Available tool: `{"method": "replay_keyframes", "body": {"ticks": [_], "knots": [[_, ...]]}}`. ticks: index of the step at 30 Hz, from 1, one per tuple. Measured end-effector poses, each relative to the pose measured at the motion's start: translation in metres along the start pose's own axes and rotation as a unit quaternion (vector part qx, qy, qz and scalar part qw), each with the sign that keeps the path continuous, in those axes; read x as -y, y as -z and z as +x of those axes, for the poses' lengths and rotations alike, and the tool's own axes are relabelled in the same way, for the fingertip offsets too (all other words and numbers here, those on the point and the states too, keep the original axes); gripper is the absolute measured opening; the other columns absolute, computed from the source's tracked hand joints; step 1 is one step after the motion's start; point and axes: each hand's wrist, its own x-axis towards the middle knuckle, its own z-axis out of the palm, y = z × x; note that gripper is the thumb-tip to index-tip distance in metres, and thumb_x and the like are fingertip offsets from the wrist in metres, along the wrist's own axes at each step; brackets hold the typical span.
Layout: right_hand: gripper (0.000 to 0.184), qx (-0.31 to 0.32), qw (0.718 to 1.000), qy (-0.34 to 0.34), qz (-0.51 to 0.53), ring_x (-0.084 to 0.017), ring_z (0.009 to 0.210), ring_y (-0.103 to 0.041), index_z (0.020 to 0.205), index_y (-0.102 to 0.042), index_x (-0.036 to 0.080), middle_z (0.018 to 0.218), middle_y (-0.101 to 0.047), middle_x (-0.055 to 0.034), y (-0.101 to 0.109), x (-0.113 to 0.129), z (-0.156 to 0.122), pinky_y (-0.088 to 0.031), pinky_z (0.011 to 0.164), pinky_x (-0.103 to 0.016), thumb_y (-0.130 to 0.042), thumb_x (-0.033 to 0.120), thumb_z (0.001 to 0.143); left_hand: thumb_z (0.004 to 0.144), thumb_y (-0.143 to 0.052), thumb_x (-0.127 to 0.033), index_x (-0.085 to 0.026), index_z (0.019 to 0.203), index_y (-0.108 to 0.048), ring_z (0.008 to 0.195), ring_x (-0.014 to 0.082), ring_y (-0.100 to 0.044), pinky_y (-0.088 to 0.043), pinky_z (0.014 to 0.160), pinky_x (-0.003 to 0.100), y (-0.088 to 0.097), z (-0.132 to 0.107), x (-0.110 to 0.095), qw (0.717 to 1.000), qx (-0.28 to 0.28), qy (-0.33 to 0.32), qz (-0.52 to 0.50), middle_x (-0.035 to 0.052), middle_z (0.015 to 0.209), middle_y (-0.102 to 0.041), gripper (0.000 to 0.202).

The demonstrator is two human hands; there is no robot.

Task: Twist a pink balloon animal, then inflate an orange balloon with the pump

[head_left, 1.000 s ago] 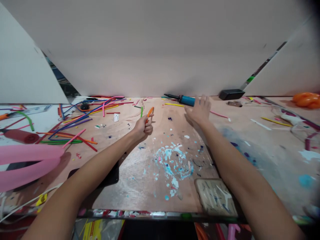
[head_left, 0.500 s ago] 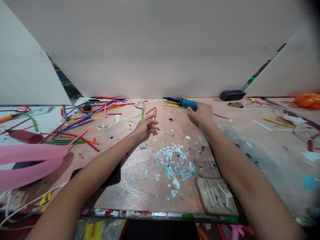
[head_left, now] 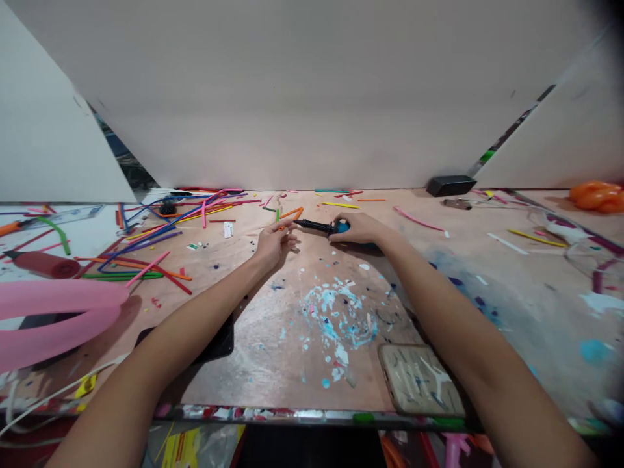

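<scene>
1 blue-and-black plastic hand pump (head_left: 318, 226): far centre, nozzle pointing left; right hand (head_left: 363, 227) grasps blue barrel, fingers curled round it. 1 thin orange uninflated balloon (head_left: 292, 213): far centre, pinched in fingers of left hand (head_left: 273, 246), beside nozzle tip; whether touching nozzle, cannot tell. 1 long pink inflated balloon (head_left: 63, 297): left side. 1 black oblong box (head_left: 451, 186): far right. 1 beige rounded-rectangular case (head_left: 414, 383): near right.

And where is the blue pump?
Near the middle of the head view, the blue pump is held in the right hand, its black nozzle pointing left, toward the left hand.
</scene>
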Motion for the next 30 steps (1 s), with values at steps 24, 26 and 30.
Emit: {"method": "replay_keyframes", "body": {"ticks": [24,26,30], "knots": [[0.031,0.267,0.695,-0.024,0.667,-0.016,0.063,-0.060,0.085,-0.049,0.020,0.067,-0.059,0.0008,-0.036,0.109,-0.039,-0.051,0.059,-0.029,-0.072,0.037,0.073,0.077,-0.053,-0.014,-0.011,0.111,-0.064,0.085,0.0188,-0.069,-0.058,0.077,0.034,0.023,0.018,-0.014,0.998,0.050,0.041,-0.027,0.0143,0.121,-0.066,0.036],[0.028,0.279,0.690,-0.018,0.668,-0.017,0.066,-0.061,0.085,-0.047,0.020,0.069,-0.058,0.0017,-0.036,0.116,-0.039,-0.053,0.064,-0.032,-0.071,0.030,0.073,0.077,-0.049,-0.018,-0.011,0.111,-0.064,0.087,0.0217,-0.069,-0.058,0.078,0.039,0.023,0.017,-0.014,0.996,0.069,0.054,-0.033,0.0147,0.127,-0.063,0.038],[0.025,0.254,0.706,-0.017,0.661,-0.017,0.065,-0.059,0.082,-0.046,0.021,0.064,-0.053,0.0038,-0.043,0.117,-0.036,-0.053,0.063,-0.032,-0.068,0.022,0.070,0.075,-0.061,-0.017,-0.015,0.114,-0.062,0.090,0.0205,-0.067,-0.057,0.084,0.041,0.022,0.014,-0.013,0.994,0.096,0.042,-0.007,0.0120,0.138,-0.057,0.039]]}}
